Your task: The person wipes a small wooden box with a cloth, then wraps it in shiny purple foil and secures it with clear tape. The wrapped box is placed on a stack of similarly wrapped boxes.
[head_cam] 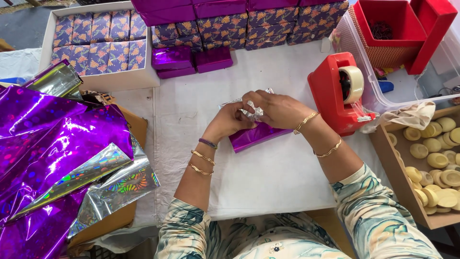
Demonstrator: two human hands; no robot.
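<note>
Head view looks down on a white-covered surface (pixel 268 168) where both hands meet near its middle over a small box wrapped in purple foil (pixel 254 135). Left hand (pixel 229 120) is closed around the box's near-left end, fingers pinching the silver inner side of the foil where it bunches up. Right hand (pixel 278 109) lies over the top of the box, fingers curled and gripping the same crumpled silver fold (pixel 252 113). Just beside the right hand, toward the right edge, stands a red tape dispenser (pixel 335 96) with a roll of pale tape in it. Along the far edge sit rows of flower-printed boxes (pixel 268 24) with a few purple-wrapped boxes (pixel 191 60) in front of them, and a white tray of more flower-printed boxes (pixel 96 41) fills the far left corner. Loose sheets of purple and silver holographic foil (pixel 62 158) pile up at the left edge. At the right edge a wooden tray (pixel 407 192) holds round pale yellow pieces (pixel 438 163), and behind it a clear tub (pixel 378 103) contains red boxes (pixel 402 24).
</note>
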